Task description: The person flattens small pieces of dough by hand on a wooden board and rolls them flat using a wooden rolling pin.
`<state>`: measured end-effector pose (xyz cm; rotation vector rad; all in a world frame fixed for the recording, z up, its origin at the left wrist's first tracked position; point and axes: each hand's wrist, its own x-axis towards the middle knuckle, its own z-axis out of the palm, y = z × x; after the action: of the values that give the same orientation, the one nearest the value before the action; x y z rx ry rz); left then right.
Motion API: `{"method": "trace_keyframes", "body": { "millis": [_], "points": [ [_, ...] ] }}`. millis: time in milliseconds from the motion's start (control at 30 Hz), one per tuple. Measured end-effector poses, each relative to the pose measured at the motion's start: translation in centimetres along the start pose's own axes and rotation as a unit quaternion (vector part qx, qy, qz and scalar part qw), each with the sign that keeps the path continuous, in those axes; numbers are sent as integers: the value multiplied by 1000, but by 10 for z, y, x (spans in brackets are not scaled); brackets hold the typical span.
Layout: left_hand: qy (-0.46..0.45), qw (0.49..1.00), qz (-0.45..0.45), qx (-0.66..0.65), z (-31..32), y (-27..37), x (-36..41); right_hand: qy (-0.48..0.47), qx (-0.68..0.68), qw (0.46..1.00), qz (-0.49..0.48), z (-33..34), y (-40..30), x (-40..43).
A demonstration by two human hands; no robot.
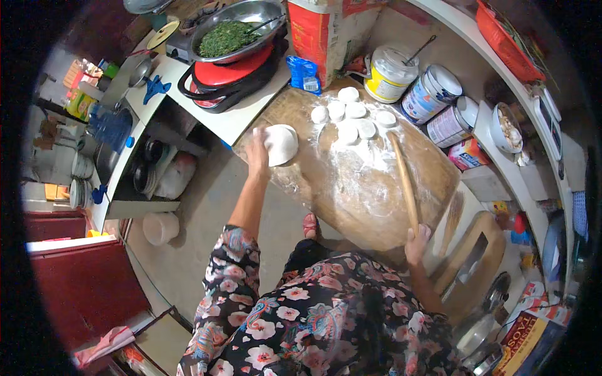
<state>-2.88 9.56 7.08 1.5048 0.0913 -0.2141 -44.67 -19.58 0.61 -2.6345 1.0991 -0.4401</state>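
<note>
My left hand (257, 149) is at the left edge of a floured wooden board (324, 174), touching the side of a stack of flat, round dough wrappers (282, 144); whether the fingers grip it is hard to tell. My right hand (416, 242) is closed around the near end of a long wooden rolling pin (403, 181), at the board's near right edge. The pin's far end lies by several round dough pieces (356, 110) dusted with flour. Loose flour (371, 152) spreads around them.
A steel bowl of chopped greens (230, 40) sits on a red-lidded electric pan (235, 68) beyond the board's left. A white tub (391, 73) and tins (427, 94) line the back. At right, a cleaver (472, 256) lies on a cutting board (494, 230).
</note>
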Motion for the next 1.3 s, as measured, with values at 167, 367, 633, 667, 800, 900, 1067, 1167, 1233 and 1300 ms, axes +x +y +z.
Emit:
{"method": "trace_keyframes", "body": {
  "millis": [167, 367, 633, 667, 800, 900, 1067, 1167, 1233, 1300],
  "points": [
    [-168, 833, -266, -455, 69, 6, -58, -99, 49, 985, 129, -20, -50, 28],
    [-230, 743, -360, -515, 120, -29, -93, -108, -45, 990, 75, -1, -58, 62],
    [-264, 861, -368, -231, 176, -39, -127, 111, 363, 910, -166, -72, -218, 169],
    [-323, 844, -345, -254, 189, -35, -135, 96, 422, 892, -129, -51, -220, 166],
    [-237, 794, -472, -302, 217, 15, -125, -123, 75, 980, -134, 9, -126, 147],
    [-249, 917, -298, -86, 170, -17, -87, -43, 13, 994, -104, -39, -148, 160],
    [-426, 878, -117, 182, 163, -44, -106, -47, 330, 936, -116, -8, -194, 151],
    [-374, 908, -187, -13, 182, 1, -114, -162, 161, 973, -21, -1, -130, 128],
    [-312, 932, -181, 43, 174, -2, -84, -150, 259, 954, 6, 2, -118, 140],
    [-280, 916, -286, 0, 185, -18, -98, -143, 351, 925, 29, 2, -122, 149]
  ]
}}
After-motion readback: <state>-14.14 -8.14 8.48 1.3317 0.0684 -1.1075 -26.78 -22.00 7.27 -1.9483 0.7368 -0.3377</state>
